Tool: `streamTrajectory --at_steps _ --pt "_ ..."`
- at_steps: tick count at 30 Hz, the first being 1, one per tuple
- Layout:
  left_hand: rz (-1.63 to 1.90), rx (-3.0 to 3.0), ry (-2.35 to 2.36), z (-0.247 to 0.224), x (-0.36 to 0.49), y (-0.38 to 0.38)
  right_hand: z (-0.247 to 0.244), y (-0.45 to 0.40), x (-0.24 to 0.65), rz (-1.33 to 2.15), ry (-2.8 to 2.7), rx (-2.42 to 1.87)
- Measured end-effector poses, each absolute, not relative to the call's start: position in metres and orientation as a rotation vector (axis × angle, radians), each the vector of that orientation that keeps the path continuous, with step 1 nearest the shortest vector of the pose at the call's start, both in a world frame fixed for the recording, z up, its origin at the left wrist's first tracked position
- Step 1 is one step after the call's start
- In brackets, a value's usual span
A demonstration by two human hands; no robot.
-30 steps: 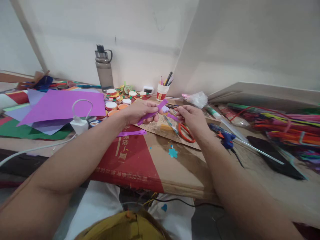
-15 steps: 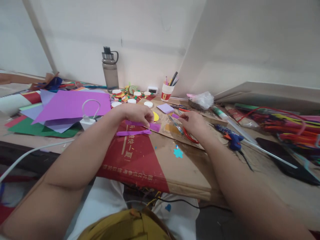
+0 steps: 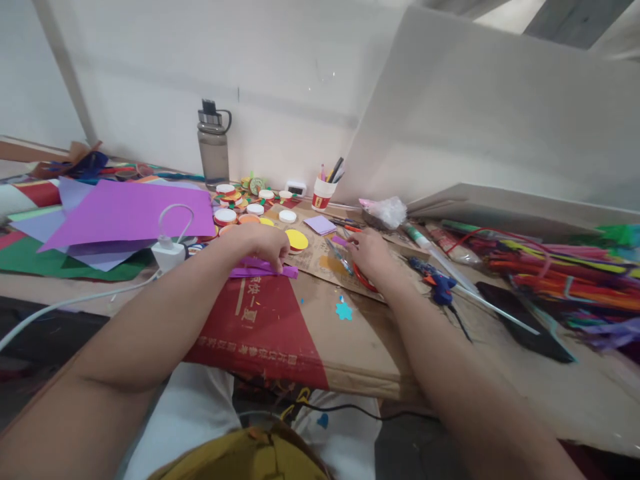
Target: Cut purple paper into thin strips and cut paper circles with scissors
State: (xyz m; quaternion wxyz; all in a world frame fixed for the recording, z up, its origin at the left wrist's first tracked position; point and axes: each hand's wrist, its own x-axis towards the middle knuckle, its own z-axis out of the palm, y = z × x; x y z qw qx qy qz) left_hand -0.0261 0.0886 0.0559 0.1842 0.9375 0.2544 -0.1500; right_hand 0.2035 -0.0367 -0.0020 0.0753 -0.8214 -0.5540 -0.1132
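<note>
Purple paper strips (image 3: 253, 271) lie on the red printed part of the cardboard (image 3: 270, 320). My left hand (image 3: 267, 245) is closed, its fingertips pinching a purple strip there. Beside it sits a round yellow disc (image 3: 297, 241). Over red-handled scissors (image 3: 364, 277), my right hand (image 3: 369, 253) has curled fingers; a small purple piece (image 3: 339, 241) shows at its fingertips, and whether it is gripped is unclear. A clear pen-like tool (image 3: 341, 258) lies just left of that hand. Nearer me is a blue flower-shaped cutout (image 3: 344, 311).
Coloured paper sheets (image 3: 135, 210) and a white plug (image 3: 169, 252) are at left. Behind stand a bottle (image 3: 213, 150) and a paper cup of pens (image 3: 324, 192). White-topped discs (image 3: 225, 216) cluster near them. A blue glue gun (image 3: 442, 288) and pipe cleaners (image 3: 545, 270) are at right.
The view has shifted right. My left hand has moved down and closer over the purple strips, which now lie together. My right hand remains by the scissors.
</note>
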Motion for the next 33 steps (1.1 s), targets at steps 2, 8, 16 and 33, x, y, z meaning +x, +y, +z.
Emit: streamTrajectory --at_steps 2,8,16,33 --pt "-0.413 2.625 0.734 0.058 -0.027 0.087 0.001 -0.031 0.200 -0.363 -1.711 -2.559" --pt "-0.066 2.676 0.719 0.067 -0.026 0.080 0.008 -0.004 0.187 -0.410 -1.783 -2.672" --pt "0.621 2.558 0.756 0.057 -0.014 0.083 0.000 0.021 0.191 -0.343 -1.741 -2.707" --pt "0.681 2.301 0.615 0.045 -0.005 0.074 0.044 0.020 0.205 -0.173 -1.363 -2.157"
